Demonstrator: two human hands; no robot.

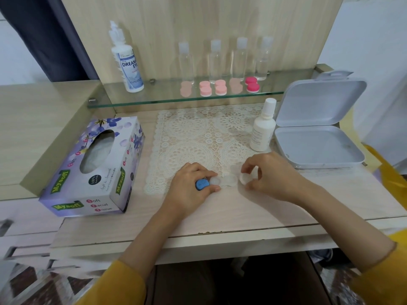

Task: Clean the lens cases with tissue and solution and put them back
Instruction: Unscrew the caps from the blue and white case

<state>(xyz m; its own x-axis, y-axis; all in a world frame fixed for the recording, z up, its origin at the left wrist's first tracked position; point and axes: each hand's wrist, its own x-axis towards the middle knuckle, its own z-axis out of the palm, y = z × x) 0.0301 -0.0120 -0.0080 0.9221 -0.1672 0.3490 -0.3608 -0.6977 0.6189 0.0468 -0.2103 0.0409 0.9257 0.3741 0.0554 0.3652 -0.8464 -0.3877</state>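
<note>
A translucent white lens case [228, 181] lies on the front edge of the lace mat [198, 137]. My left hand [191, 186] holds the case's left end, with a blue cap [202, 184] tucked under its fingers. My right hand [271, 175] pinches a translucent white cap [245, 178] just right of the case. A purple tissue box [97, 168] sits to the left. A small white solution bottle [263, 126] stands at the mat's right edge. A larger solution bottle [126, 60] stands on the glass shelf [154, 96].
On the glass shelf sit two pale pink lens cases [206, 88] [221, 86], a bright pink one [251, 84] and several clear travel bottles [214, 60]. An open white hinged box [317, 137] lies at the right. The desk's front edge [198, 234] runs below my hands.
</note>
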